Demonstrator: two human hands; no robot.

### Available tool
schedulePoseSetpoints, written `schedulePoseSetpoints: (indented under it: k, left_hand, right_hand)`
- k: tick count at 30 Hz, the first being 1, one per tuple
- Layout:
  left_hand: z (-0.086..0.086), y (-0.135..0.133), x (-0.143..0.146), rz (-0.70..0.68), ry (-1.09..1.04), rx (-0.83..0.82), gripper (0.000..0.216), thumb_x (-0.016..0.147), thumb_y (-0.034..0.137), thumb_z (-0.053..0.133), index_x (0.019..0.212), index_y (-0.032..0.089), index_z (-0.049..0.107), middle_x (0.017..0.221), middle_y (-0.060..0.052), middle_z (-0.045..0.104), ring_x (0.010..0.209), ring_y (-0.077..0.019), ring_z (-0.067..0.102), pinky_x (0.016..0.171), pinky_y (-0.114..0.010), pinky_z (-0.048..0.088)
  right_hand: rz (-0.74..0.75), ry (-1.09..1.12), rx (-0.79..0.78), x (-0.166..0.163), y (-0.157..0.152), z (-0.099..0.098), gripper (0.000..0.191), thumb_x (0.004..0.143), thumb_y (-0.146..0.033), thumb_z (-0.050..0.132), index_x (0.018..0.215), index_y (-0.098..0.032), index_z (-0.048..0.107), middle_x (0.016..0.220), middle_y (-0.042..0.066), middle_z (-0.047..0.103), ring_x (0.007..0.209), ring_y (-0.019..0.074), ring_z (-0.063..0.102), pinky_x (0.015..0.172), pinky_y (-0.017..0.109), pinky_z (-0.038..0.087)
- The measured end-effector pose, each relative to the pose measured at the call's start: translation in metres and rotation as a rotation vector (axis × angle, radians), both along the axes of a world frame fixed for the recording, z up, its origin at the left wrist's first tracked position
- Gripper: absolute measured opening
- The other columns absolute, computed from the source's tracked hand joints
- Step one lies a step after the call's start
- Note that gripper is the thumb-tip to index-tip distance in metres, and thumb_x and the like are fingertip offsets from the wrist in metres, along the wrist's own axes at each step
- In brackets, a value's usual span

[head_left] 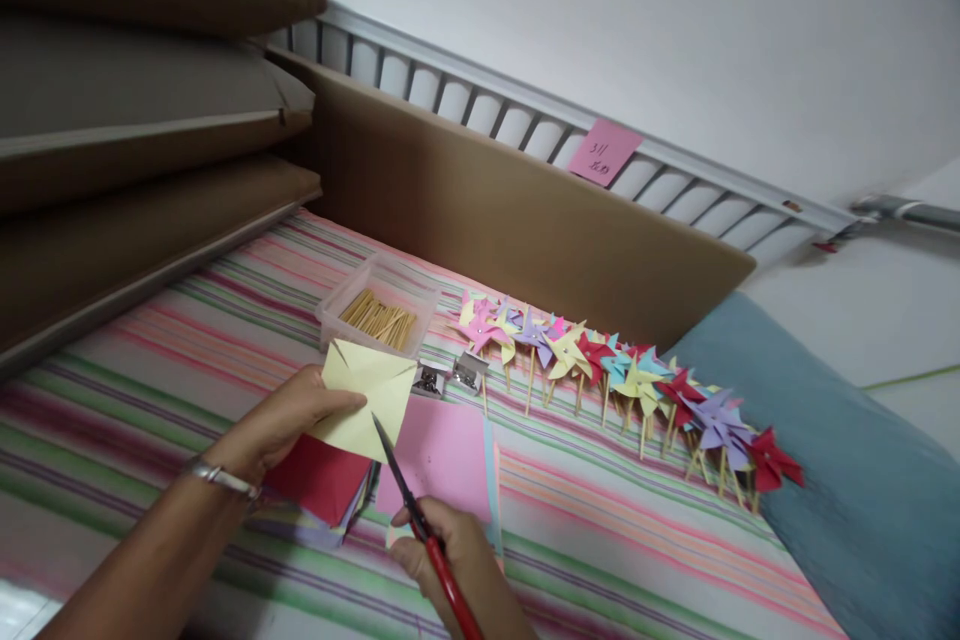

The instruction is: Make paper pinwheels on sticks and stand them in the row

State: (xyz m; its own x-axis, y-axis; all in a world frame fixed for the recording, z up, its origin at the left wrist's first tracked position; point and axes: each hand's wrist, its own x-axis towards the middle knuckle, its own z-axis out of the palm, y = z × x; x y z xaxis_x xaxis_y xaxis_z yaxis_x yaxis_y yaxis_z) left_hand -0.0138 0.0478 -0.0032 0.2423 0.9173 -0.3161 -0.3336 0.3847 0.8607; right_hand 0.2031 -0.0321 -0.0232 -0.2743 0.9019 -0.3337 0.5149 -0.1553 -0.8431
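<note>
My left hand (319, 410) pinches a square of pale yellow paper (367, 375), thumb on top. Slits run in from the paper's two far corners. In my right hand (457, 560) is a pair of scissors (411, 502) with red handles and dark blades, the tip lying at the paper's near right part. Below the yellow square sit a stack of coloured paper topped by red (322, 480) and another stack topped by pink paper (442, 455). Behind it is a clear plastic box (326, 330) of short wooden sticks (379, 318).
Two small boxes (469, 372) of metal bits stand behind the pink paper. A row of paper pinwheels (637, 385) on sticks stretches to the right. Thick brown cushions (150, 110) are piled at left; a brown board (525, 210) stands along the back, a blue-grey cloth (825, 440) at right.
</note>
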Motion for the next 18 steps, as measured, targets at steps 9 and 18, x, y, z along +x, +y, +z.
schedulePoseSetpoints:
  k: [9, 18]
  left_hand:
    - [-0.0005, -0.0003, -0.001, -0.01, 0.037, 0.026, 0.028, 0.06, 0.017, 0.074, 0.087, 0.011, 0.074, 0.086, -0.011, 0.075, 0.072, -0.0243, 0.069, 0.067, -0.029, 0.052]
    - [-0.001, -0.0005, 0.0012, -0.013, 0.013, 0.005, 0.031, 0.059, 0.018, 0.074, 0.089, 0.011, 0.074, 0.079, -0.011, 0.075, 0.073, -0.0278, 0.069, 0.068, -0.033, 0.052]
  right_hand:
    - [0.005, -0.022, -0.024, -0.0013, -0.0024, 0.0096, 0.024, 0.074, -0.034, 0.062, 0.087, -0.015, 0.065, 0.063, -0.003, 0.046, 0.06, 0.0121, 0.041, 0.054, 0.022, 0.033]
    - [-0.024, -0.057, 0.019, -0.0058, -0.0014, 0.0072, 0.021, 0.073, -0.033, 0.063, 0.084, -0.015, 0.066, 0.06, -0.003, 0.048, 0.058, 0.0125, 0.043, 0.053, 0.021, 0.033]
